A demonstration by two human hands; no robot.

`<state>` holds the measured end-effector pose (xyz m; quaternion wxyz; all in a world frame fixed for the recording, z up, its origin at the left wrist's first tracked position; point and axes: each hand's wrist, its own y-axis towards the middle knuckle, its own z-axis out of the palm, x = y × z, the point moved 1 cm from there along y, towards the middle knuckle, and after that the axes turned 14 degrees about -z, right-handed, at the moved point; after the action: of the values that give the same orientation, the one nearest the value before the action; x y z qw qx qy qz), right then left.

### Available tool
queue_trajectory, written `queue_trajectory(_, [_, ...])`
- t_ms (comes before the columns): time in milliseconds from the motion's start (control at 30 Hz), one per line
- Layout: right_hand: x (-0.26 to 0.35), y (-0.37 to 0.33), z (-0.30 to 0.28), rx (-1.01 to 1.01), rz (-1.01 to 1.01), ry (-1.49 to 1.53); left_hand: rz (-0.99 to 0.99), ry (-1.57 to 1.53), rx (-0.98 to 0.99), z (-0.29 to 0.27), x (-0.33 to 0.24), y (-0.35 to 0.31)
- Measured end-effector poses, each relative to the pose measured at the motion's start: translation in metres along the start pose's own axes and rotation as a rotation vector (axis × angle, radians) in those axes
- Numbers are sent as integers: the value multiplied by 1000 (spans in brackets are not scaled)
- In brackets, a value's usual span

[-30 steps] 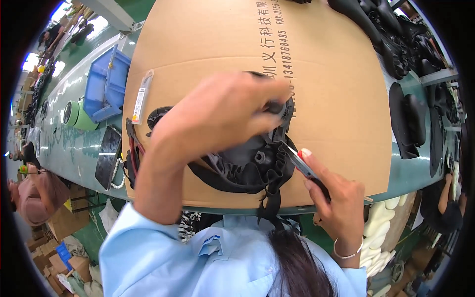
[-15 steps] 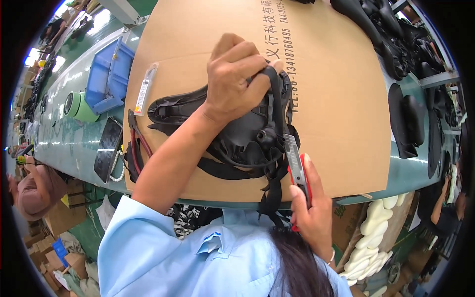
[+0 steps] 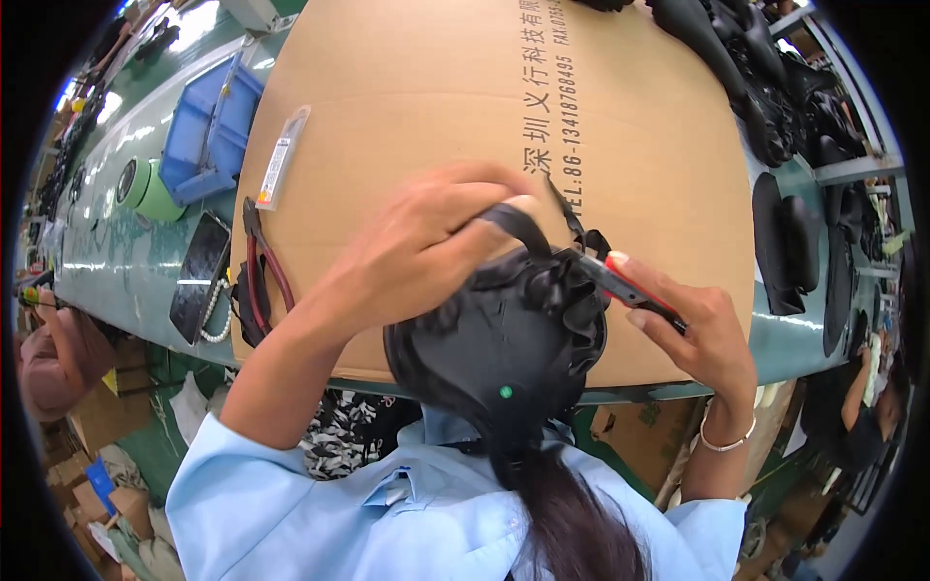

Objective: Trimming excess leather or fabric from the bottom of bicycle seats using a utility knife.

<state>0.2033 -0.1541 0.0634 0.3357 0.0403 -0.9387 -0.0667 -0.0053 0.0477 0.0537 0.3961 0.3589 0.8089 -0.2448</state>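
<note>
A black bicycle saddle (image 3: 455,344) with gathered, wrinkled cover material lies at the near edge of the cardboard, its narrow end toward my body. My left hand (image 3: 421,242), slightly blurred, is closed on a black strip (image 3: 520,229) and holds it taut above the saddle's far end. My right hand (image 3: 702,324) grips a red and grey utility knife (image 3: 639,294). The knife's front end meets the bunched material at the saddle's far right edge; the blade tip is hard to make out there. Loose black material (image 3: 564,203) sticks up beyond it.
Left on the cardboard (image 3: 407,87) lie red-handled pliers (image 3: 260,257) and a clear blade case (image 3: 284,160). Beyond are a phone (image 3: 201,276), a blue bin (image 3: 208,136) and a green container (image 3: 150,189). More black saddles (image 3: 783,242) lie right.
The saddle has turned and come nearer my body. My left hand moved down and left, still pulling the strip. My right hand rose rightward, bringing the knife to the saddle's far edge.
</note>
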Motion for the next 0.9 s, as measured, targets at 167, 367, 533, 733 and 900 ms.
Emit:
queue_trajectory(167, [28, -4, 10, 156, -5, -130, -189, -852, 432, 16, -3, 26])
queue_trajectory(367, [65, -43, 17, 109, 32, -275, 438, -1284, 463, -42, -17, 62])
queue_trajectory(533, [100, -70, 46, 8, 340, -187, 274, -1119, -362, -70, -57, 13])
queue_trajectory(733, [100, -93, 84, -212, 428, -37, 430, -795, -828, -104, -9, 4])
queue_trajectory(900, [56, -40, 85, -721, 383, 353, 201, 687, -817, 19, 28, 29])
